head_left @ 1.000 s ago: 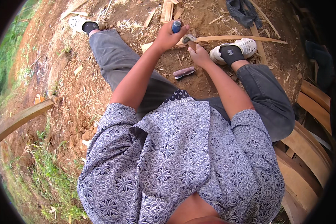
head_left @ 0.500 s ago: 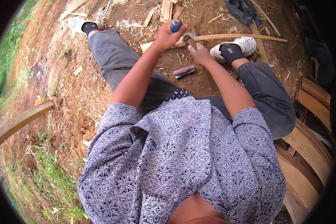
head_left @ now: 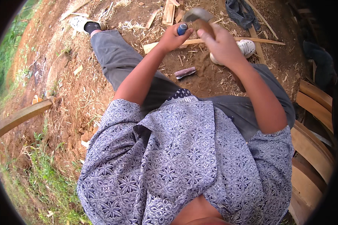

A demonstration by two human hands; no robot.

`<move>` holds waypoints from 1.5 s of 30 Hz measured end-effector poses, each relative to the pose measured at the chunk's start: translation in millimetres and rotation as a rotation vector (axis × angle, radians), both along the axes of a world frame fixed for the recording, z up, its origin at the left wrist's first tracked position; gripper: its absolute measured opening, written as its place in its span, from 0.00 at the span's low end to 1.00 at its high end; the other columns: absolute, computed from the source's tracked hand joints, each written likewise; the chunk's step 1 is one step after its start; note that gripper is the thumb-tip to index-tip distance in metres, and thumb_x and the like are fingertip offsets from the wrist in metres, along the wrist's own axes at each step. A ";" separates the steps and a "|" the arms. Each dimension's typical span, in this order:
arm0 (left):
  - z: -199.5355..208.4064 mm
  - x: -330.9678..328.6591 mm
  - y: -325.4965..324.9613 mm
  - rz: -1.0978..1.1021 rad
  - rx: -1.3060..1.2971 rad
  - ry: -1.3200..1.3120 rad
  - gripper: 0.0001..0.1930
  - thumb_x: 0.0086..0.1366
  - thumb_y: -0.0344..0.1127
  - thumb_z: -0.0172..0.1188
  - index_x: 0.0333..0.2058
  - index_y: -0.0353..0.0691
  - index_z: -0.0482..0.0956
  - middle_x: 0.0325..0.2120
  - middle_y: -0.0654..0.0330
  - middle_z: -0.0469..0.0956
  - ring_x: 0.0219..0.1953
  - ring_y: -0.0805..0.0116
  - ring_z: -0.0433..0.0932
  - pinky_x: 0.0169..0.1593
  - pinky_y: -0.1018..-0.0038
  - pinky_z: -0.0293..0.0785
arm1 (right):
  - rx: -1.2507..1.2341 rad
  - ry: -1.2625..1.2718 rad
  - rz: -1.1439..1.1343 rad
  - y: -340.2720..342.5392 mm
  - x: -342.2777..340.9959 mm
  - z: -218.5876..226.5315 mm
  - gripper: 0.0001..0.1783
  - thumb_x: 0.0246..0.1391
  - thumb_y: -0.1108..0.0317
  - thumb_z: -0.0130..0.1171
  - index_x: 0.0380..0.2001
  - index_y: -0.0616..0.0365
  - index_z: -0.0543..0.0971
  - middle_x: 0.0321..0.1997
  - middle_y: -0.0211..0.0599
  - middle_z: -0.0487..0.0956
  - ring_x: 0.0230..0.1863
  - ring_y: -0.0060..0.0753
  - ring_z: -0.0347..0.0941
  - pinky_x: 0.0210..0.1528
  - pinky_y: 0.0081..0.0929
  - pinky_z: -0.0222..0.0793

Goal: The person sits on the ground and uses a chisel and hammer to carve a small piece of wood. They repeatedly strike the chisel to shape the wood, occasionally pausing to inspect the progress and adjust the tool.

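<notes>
My left hand (head_left: 171,39) is wrapped round a blue-handled chisel (head_left: 182,29), its round butt end facing up; the blade is hidden below the fist. Under that hand lies a long, slim strip of wood (head_left: 201,41) on the ground. My right hand (head_left: 225,45) grips the wooden handle of a hammer. The hammer's metal head (head_left: 197,14), smeared by motion, is raised just above and to the right of the chisel, apart from it. The handle's lower end shows beneath my right forearm. Nearer me, a small reddish-brown roll-shaped piece (head_left: 185,72) lies on the dirt between my legs.
My legs are spread on either side, with a white shoe (head_left: 247,48) close to the wood strip. Dark cloth (head_left: 241,14) and offcuts (head_left: 169,13) lie farther off among shavings. Curved boards (head_left: 310,140) are stacked at right; a curved beam (head_left: 21,120) stands out at left.
My right hand has lifted the hammer up and to the right, away from beside the chisel. My left hand, on the chisel, has shifted only slightly to the right.
</notes>
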State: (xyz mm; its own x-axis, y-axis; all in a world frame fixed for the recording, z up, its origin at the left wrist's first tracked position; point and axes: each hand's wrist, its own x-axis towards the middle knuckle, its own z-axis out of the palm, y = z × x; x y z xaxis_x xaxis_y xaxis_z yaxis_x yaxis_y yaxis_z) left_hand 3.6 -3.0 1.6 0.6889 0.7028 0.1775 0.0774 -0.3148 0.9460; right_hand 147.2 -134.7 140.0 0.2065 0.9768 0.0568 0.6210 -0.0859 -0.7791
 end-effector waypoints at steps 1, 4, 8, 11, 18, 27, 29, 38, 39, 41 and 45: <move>0.0 -0.8 2.5 0.000 -0.009 0.029 0.15 0.68 0.44 0.63 0.28 0.39 0.75 0.19 0.68 0.69 0.24 0.77 0.66 0.29 0.73 0.66 | 0.098 -0.056 -0.061 3.7 2.4 6.4 0.22 0.65 0.49 0.54 0.43 0.60 0.78 0.28 0.40 0.79 0.31 0.40 0.77 0.39 0.38 0.71; -1.4 -5.8 -0.6 -0.001 -0.017 0.041 0.14 0.67 0.43 0.64 0.29 0.39 0.76 0.20 0.67 0.71 0.24 0.77 0.67 0.30 0.73 0.67 | 0.167 0.190 -0.152 -1.9 -8.9 15.2 0.20 0.64 0.52 0.56 0.45 0.59 0.78 0.30 0.41 0.79 0.33 0.40 0.77 0.41 0.37 0.71; 1.0 6.1 -1.3 -0.014 0.000 -0.067 0.16 0.67 0.45 0.65 0.28 0.39 0.74 0.19 0.64 0.71 0.24 0.74 0.68 0.31 0.71 0.69 | -0.079 -0.083 -0.013 -9.2 -0.8 -30.0 0.18 0.67 0.54 0.55 0.45 0.60 0.78 0.30 0.36 0.80 0.32 0.31 0.76 0.38 0.30 0.71; -3.0 -1.1 5.5 0.000 -0.017 0.061 0.16 0.67 0.46 0.64 0.29 0.39 0.75 0.20 0.64 0.72 0.24 0.73 0.68 0.31 0.71 0.69 | 0.100 0.291 -0.153 -13.0 -15.1 11.4 0.20 0.65 0.54 0.56 0.44 0.62 0.78 0.29 0.41 0.79 0.31 0.39 0.76 0.39 0.36 0.70; 2.2 -3.3 -2.5 0.026 -0.063 0.058 0.14 0.67 0.42 0.65 0.28 0.39 0.75 0.20 0.70 0.70 0.24 0.79 0.66 0.30 0.75 0.66 | 0.134 0.097 -0.131 -10.1 -5.9 5.3 0.16 0.68 0.57 0.53 0.36 0.60 0.78 0.25 0.33 0.76 0.26 0.28 0.72 0.32 0.31 0.68; -7.9 0.0 3.1 -0.007 -0.014 -0.011 0.17 0.67 0.45 0.65 0.27 0.39 0.75 0.19 0.66 0.71 0.23 0.76 0.66 0.29 0.72 0.66 | 0.133 0.158 -0.112 -8.5 -16.8 2.0 0.19 0.66 0.55 0.56 0.37 0.63 0.77 0.24 0.39 0.77 0.27 0.34 0.75 0.33 0.33 0.69; -5.9 3.0 -1.6 -0.029 -0.043 0.024 0.17 0.68 0.46 0.64 0.28 0.39 0.75 0.19 0.66 0.71 0.23 0.76 0.66 0.29 0.72 0.67 | 0.209 0.236 -0.171 -15.0 -22.0 4.3 0.20 0.66 0.54 0.55 0.38 0.64 0.78 0.27 0.42 0.78 0.30 0.38 0.76 0.36 0.35 0.71; -11.1 4.2 1.1 -0.060 -0.052 0.049 0.16 0.68 0.47 0.63 0.30 0.40 0.76 0.20 0.66 0.72 0.24 0.75 0.68 0.32 0.71 0.68 | 0.139 0.267 -0.182 -18.0 -15.9 -8.4 0.19 0.65 0.54 0.56 0.36 0.63 0.79 0.28 0.46 0.79 0.33 0.45 0.77 0.39 0.39 0.70; -2.0 6.7 -4.7 -0.023 -0.036 -0.093 0.16 0.68 0.47 0.63 0.30 0.39 0.76 0.20 0.66 0.72 0.25 0.75 0.68 0.32 0.72 0.69 | 0.066 0.128 -0.084 -13.7 -6.6 -19.1 0.19 0.65 0.55 0.56 0.34 0.63 0.79 0.25 0.41 0.78 0.29 0.38 0.75 0.36 0.36 0.69; -4.9 1.8 -2.5 -0.015 -0.087 -0.058 0.16 0.67 0.47 0.63 0.32 0.39 0.77 0.21 0.65 0.73 0.26 0.75 0.69 0.34 0.72 0.70 | -0.051 -0.023 -0.023 -7.5 -1.6 -12.5 0.18 0.66 0.56 0.55 0.32 0.63 0.77 0.21 0.36 0.75 0.24 0.32 0.72 0.31 0.34 0.67; -7.0 0.5 4.7 -0.056 -0.066 0.073 0.15 0.67 0.46 0.64 0.33 0.38 0.78 0.22 0.65 0.74 0.27 0.76 0.71 0.34 0.73 0.71 | 0.322 0.342 -0.229 -16.5 -25.2 17.2 0.19 0.64 0.55 0.56 0.37 0.63 0.79 0.28 0.49 0.80 0.34 0.50 0.79 0.39 0.41 0.71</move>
